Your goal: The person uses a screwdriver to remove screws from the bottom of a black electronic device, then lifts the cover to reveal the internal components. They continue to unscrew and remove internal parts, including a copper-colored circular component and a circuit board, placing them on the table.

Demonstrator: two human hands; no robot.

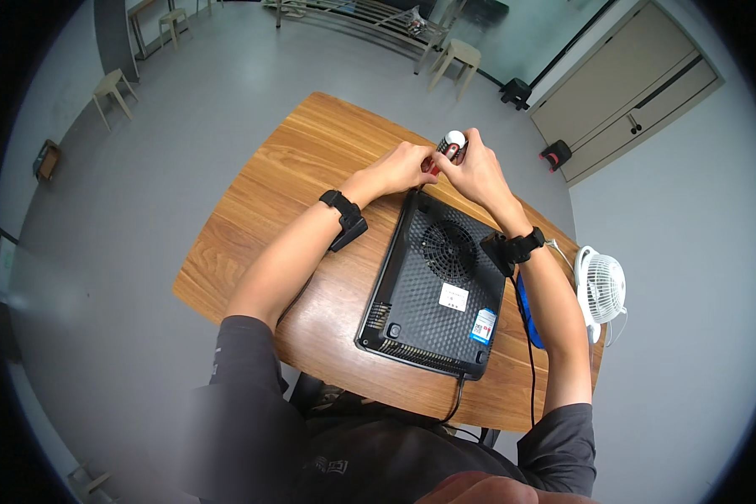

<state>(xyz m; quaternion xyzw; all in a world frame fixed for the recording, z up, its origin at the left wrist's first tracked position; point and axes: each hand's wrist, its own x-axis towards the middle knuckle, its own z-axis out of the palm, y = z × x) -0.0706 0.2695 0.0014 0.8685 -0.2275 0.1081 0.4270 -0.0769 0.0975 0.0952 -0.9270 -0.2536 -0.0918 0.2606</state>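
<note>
A black induction cooker [433, 323] lies upside down on the wooden table, its round fan grille [449, 251], corner feet and labels facing up. Beyond its far edge, my two hands meet around a small red, black and white object [454, 139] with a rounded white end; its exact kind is hard to make out. The fingers of my right hand [479, 174] are closed around it. My left hand [401, 168] pinches its red lower part, with the fingertips partly hidden. A black band device is strapped on each wrist.
A small white fan [603, 288] stands at the table's right edge, beside a blue thing [527, 312] half hidden by my right forearm. Black cords run off the near edge of the wooden table [252, 227]. Stools [458, 57] and a metal rack [361, 21] stand farther off.
</note>
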